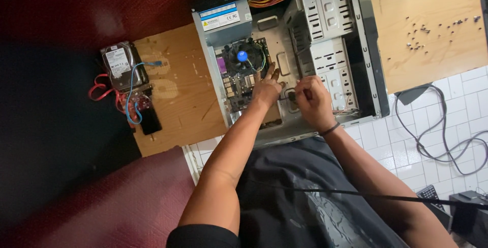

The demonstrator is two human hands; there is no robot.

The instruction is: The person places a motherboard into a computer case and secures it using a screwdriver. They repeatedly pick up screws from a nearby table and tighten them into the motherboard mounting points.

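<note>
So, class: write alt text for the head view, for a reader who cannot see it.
Two bare hands work inside an open computer case lying on a wooden board: the left hand rests by the motherboard, the right hand pinches something small. A hard drive lies left, loose screws right.

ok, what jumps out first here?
The open PC case at top centre, with both hands inside: left hand flat on the motherboard, right hand pinching something small I cannot make out. A hard drive with cables lies left; loose screws lie top right.

Wooden board with computer case, hard drive, screws.
</note>
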